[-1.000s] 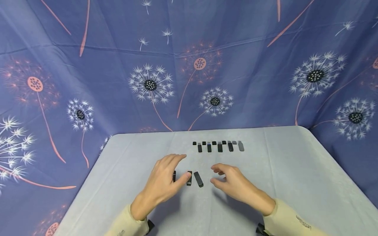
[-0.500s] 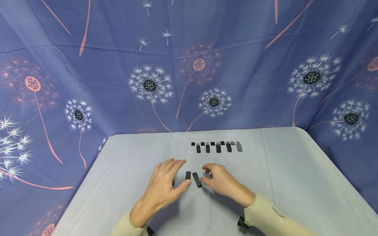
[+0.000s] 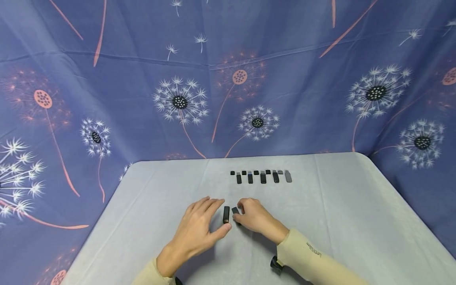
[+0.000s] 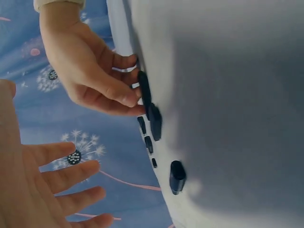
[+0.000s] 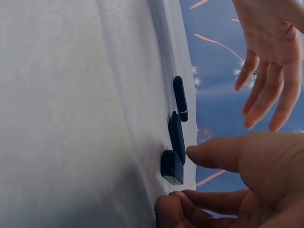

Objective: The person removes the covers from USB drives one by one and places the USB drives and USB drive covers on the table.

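My right hand (image 3: 253, 215) reaches around a dark USB stick (image 3: 235, 211) lying tilted on the table. In the right wrist view a gap shows between its thumb and that USB stick (image 5: 172, 167), with curled fingers on the other side. Left of it lies a second black USB stick (image 3: 226, 214). My left hand (image 3: 195, 225) hovers beside this one, fingers spread and holding nothing. A third USB stick (image 4: 177, 176) stands out in the left wrist view; the left hand hides it in the head view.
At the back of the pale table (image 3: 349, 221) several uncapped USB sticks (image 3: 263, 177) stand in a row, with small caps (image 3: 256, 172) just behind them. A blue dandelion-print cloth (image 3: 213, 79) hangs beyond the table's far edge.
My right hand has moved left and down to the tilted USB stick, now partly covering it. The left hand has shifted slightly, uncovering more of the middle stick and hiding the leftmost.
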{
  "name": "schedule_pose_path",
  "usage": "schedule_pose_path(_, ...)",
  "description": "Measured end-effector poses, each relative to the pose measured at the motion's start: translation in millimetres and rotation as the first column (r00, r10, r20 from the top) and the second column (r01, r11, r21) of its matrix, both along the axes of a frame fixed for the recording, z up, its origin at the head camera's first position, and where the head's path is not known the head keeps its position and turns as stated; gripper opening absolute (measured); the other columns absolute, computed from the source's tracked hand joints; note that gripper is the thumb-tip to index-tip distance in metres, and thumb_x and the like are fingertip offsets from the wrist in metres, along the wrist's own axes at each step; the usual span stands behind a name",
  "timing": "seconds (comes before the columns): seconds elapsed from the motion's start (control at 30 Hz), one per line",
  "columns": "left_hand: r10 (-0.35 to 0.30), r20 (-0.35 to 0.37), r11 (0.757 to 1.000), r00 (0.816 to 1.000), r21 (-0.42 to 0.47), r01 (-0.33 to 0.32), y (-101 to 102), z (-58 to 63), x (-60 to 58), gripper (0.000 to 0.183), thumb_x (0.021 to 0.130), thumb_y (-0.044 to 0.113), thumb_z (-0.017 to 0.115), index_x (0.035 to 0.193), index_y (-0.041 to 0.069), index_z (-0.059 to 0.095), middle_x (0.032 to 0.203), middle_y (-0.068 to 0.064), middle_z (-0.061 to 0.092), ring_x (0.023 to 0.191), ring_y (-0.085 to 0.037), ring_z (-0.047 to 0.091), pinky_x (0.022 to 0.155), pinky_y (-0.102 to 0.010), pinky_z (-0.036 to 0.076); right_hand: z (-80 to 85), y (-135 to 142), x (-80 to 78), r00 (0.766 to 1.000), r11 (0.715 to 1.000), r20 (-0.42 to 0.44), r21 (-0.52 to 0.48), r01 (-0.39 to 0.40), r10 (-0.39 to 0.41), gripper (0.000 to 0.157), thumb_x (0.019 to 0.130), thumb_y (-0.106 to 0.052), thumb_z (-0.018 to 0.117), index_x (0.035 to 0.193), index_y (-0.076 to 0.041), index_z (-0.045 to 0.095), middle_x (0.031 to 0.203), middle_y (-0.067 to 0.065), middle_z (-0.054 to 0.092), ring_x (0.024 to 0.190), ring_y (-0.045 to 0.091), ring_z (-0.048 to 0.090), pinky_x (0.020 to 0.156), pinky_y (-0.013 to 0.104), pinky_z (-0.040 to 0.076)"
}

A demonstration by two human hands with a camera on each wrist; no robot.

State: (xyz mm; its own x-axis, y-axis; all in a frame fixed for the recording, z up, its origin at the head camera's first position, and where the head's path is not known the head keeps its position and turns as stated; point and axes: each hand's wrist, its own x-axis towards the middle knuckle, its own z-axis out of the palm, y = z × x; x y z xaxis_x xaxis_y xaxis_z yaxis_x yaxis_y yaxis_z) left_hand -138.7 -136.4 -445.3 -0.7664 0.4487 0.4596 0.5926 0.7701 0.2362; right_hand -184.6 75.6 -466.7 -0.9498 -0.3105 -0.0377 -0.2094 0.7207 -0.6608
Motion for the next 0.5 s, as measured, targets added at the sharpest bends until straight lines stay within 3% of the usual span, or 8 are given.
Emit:
schedule_pose_path(0.2, 0.007, 0.031, 0.999, 1.000, -0.052, -0.006, -2, -3.2, 1.6, 0.061, 0.088, 0.064, 0.068, 0.132, 0.022, 0.069, 0.117, 0.001, 0.074, 0.111, -0.019, 0.069, 0.083, -0.044, 0.058, -0.2, -8, -4.4, 1.000, 1.000, 0.006, 0.021, 0.017, -0.017, 0.027, 0.089, -0.016, 0.077, 0.102, 0.007, 0.072, 0.070, 0.002, 0.056, 0.064, 0.015, 0.051, 0.060, 0.030, 0.045)
schedule_pose_path(0.5, 0.020, 0.005, 0.996, 1.000, -0.084, -0.019, -6, -6.0, -0.3, 0.057, 0.086, 0.066, 0.069, 0.121, 0.021, 0.074, 0.110, 0.004, 0.075, 0.105, -0.018, 0.070, 0.079, -0.042, 0.058, 6.0, -14, -1.2, 0.995, 0.990, 0.044, 0.110, 0.087, -0.092, 0.023, 0.081, -0.014, 0.084, 0.088, 0.000, 0.067, 0.084, 0.009, 0.068, 0.072, 0.018, 0.059, 0.064, 0.036, 0.052)
